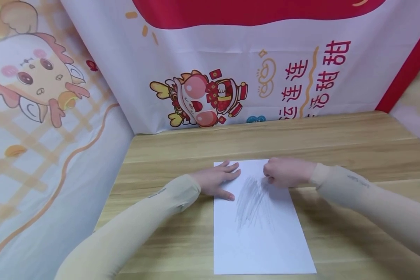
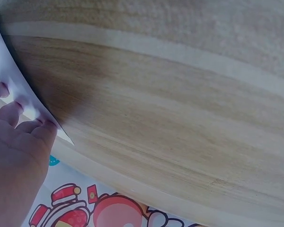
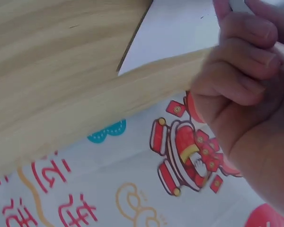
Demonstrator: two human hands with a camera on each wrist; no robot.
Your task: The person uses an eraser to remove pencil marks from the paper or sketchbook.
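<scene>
A white sheet of paper (image 1: pixel 262 249) lies on the wooden table, with grey pencil scribbling (image 1: pixel 248 206) across its upper half. My left hand (image 1: pixel 217 179) rests on the sheet's upper left edge, fingers spread and thumb apart. At the upper right of the sheet, my right hand (image 1: pixel 288 172) is curled at the top of the scribbling. Between its thumb and index finger it pinches a small white eraser (image 3: pixel 240 5), mostly hidden by the fingers. A few dark specks lie on the paper near it in the right wrist view.
The wooden tabletop (image 1: pixel 161 163) extends around the sheet on both sides. Behind its far edge hangs a white cloth (image 1: pixel 210 42) with red lettering and cartoon figures. Another printed cloth (image 1: pixel 56 163) covers the left side.
</scene>
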